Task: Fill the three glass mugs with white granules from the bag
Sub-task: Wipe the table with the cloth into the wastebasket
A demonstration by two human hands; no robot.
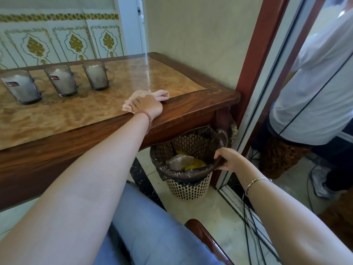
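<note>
Three glass mugs stand in a row at the back left of the table, each holding white granules: the left mug (22, 87), the middle mug (62, 80) and the right mug (97, 75). My left hand (146, 105) lies on a pink cloth (156, 95) at the table's front right edge, fingers curled over it. Below the table, my right hand (228, 158) grips the rim of a woven waste basket (189, 185) lined with a dark bag. A crumpled clear bag (179, 161) and yellow wrapping lie inside the basket.
The table (181, 113) has a marbled top and a dark wooden border. A mirrored door frame (267, 73) rises to the right, with a person in a white shirt (321, 73) beyond it. Black cables (254, 226) run across the floor. A chair arm (206, 238) is beside my leg.
</note>
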